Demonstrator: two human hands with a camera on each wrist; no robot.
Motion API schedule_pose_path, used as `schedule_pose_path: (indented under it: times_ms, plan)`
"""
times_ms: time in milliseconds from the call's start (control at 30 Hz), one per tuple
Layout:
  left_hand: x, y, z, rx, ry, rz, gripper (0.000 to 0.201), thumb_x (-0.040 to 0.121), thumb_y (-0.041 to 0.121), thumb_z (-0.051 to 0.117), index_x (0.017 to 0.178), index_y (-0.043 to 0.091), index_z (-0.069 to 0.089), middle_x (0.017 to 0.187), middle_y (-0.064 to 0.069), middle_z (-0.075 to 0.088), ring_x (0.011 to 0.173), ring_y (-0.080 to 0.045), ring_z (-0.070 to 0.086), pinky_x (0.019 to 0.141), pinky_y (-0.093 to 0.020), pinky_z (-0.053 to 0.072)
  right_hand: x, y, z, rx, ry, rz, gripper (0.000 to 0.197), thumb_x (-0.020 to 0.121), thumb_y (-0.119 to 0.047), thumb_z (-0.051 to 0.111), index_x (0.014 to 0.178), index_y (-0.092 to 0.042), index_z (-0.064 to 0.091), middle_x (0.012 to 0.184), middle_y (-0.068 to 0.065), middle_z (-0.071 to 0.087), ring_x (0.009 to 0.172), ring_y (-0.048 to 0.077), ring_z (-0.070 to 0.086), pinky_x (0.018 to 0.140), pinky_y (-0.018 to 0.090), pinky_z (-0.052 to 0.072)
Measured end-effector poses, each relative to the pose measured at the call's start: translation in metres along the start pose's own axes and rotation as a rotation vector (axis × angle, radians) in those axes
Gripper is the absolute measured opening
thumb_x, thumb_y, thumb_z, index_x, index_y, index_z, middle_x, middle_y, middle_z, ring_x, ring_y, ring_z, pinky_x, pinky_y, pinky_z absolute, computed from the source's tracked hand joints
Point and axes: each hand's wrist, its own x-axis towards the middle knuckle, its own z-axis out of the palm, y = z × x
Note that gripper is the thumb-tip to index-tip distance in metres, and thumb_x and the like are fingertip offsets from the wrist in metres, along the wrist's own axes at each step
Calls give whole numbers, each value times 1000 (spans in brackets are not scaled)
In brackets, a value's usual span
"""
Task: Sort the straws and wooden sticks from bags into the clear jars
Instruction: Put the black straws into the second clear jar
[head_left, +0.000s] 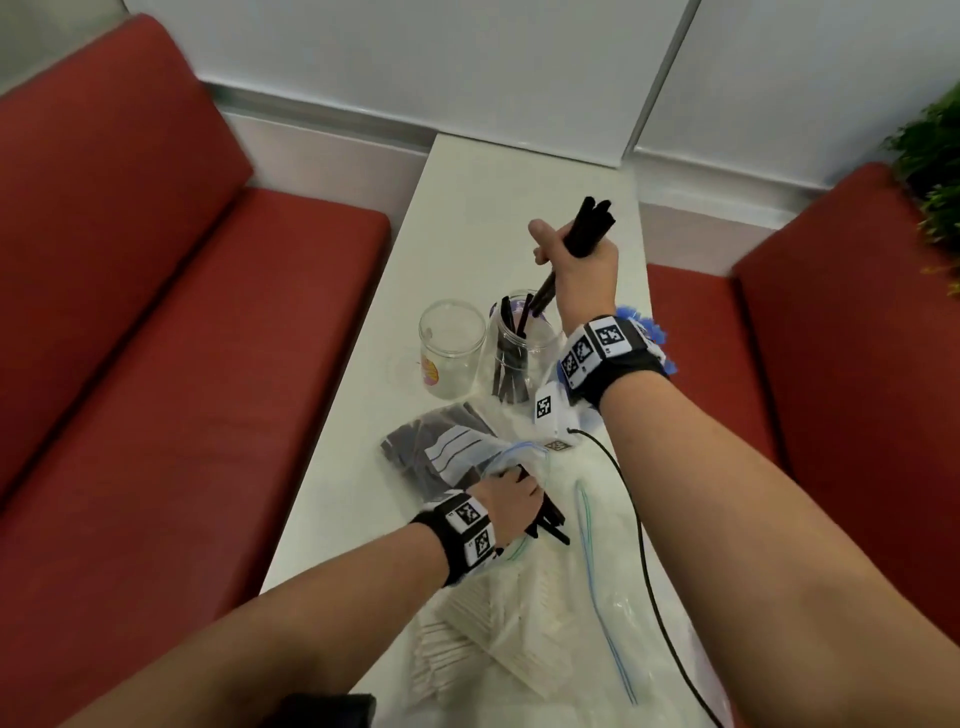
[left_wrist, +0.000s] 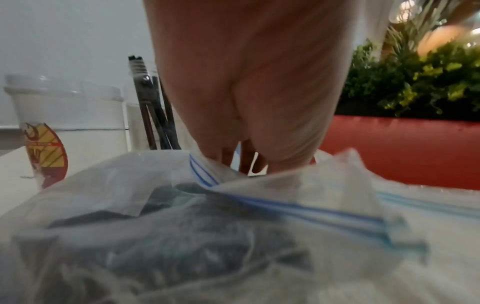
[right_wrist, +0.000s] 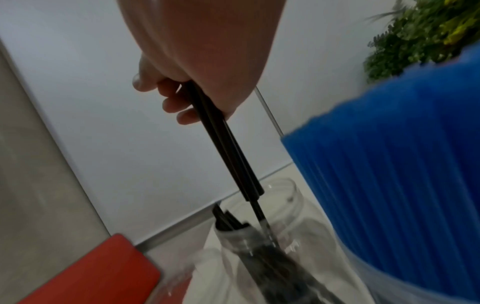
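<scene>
Red bench seats (head_left: 156, 312) flank your narrow white table (head_left: 467, 208), its far end bare up to the wall. Your right hand (head_left: 582, 270) grips a bundle of black straws (head_left: 587, 228) above the jar (head_left: 511, 353) of black straws. Your left hand (head_left: 506, 493) is curled on the zip bag (head_left: 519, 457), pinching it, near the table's left edge.

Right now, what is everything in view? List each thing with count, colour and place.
jars: two, clear, mid-table; left one empty, right one holds black straws.
black straws: a bunch, gripped above the right jar.
zip bags: several, clear, near end of the table; one with dark straws.
wooden sticks: many, pale, bagged nearest the camera.
blue straws: a bunch, behind the right wrist.
benches: two, red, flanking the table.
plant: green, far right.
hands: left hand in a bag's mouth; right hand holding straws.
</scene>
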Motion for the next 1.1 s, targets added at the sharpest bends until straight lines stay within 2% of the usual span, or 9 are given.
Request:
schedule_pose_path:
  times_ms: [133, 233, 333, 500, 633, 733, 833, 933, 1100]
  plan:
    - [7, -10, 8, 24, 39, 22, 51, 94, 20, 57, 139, 4, 41, 142, -13, 42, 125, -34, 44, 103, -42, 41, 6, 46, 11, -100, 15, 138, 33, 81, -32, 84, 69, -14, 59, 60, -6, 63, 48, 3, 52, 49, 12, 44]
    - [10, -14, -3, -149, 6, 1, 36, 97, 20, 53, 129, 4, 49, 131, -13, 49, 117, -31, 50, 92, -35, 42, 7, 69, 13, -192, 36, 194, 37, 79, -31, 86, 64, -21, 54, 54, -12, 58, 47, 0, 50, 55, 17, 45]
    - [12, -10, -19, -252, -11, -46, 28, 103, 11, 38, 119, -3, 55, 122, -20, 58, 110, -34, 57, 79, -31, 39, 7, 81, 14, -203, 40, 214, 30, 81, -23, 85, 71, -18, 57, 69, -2, 65, 63, 11, 57, 66, 26, 48]
    - [12, -11, -31, -479, 24, -41, 22, 98, 20, 41, 101, 8, 59, 107, -20, 66, 102, -36, 61, 87, -38, 50, -2, 75, 13, -163, 32, 174, 26, 82, -20, 83, 99, -19, 63, 88, 6, 71, 74, 9, 62, 66, 16, 47]
    - [0, -2, -32, -241, 32, -45, 23, 102, 13, 38, 117, 10, 55, 125, -9, 60, 110, -29, 56, 93, -31, 38, -11, 58, 7, -139, 28, 119, 40, 84, -24, 81, 118, -25, 59, 113, -4, 66, 104, 9, 63, 86, 25, 50]
    - [-3, 0, -24, -155, 48, -37, 26, 104, 12, 38, 126, 9, 50, 138, -10, 51, 128, -31, 45, 110, -39, 27, -25, 38, 4, -156, 12, -12, 37, 91, -21, 73, 126, -21, 58, 122, -7, 64, 118, 7, 59, 100, 28, 48]
    - [-13, 8, -33, -353, 56, -48, 41, 103, 18, 44, 139, -1, 45, 144, -19, 46, 133, -31, 44, 108, -36, 31, -46, 17, -6, -141, 12, -167, 26, 96, -16, 63, 122, -19, 62, 119, -8, 67, 115, 7, 62, 98, 24, 48]
    - [-25, 16, -46, -484, 103, -12, 38, 101, 9, 44, 135, -5, 46, 137, -24, 52, 120, -31, 53, 87, -28, 35, -68, 2, -26, -43, 32, -251, 18, 98, -8, 57, 113, -14, 65, 109, 1, 71, 107, 14, 68, 92, 24, 52]
    - [-36, 26, -91, -724, 393, 263, 12, 102, 9, 46, 109, 7, 55, 97, 1, 57, 85, -11, 49, 80, -27, 39, -110, 15, -76, 49, 181, -127, 16, 99, -9, 54, 101, -15, 69, 90, 4, 76, 94, 18, 72, 92, 32, 55]
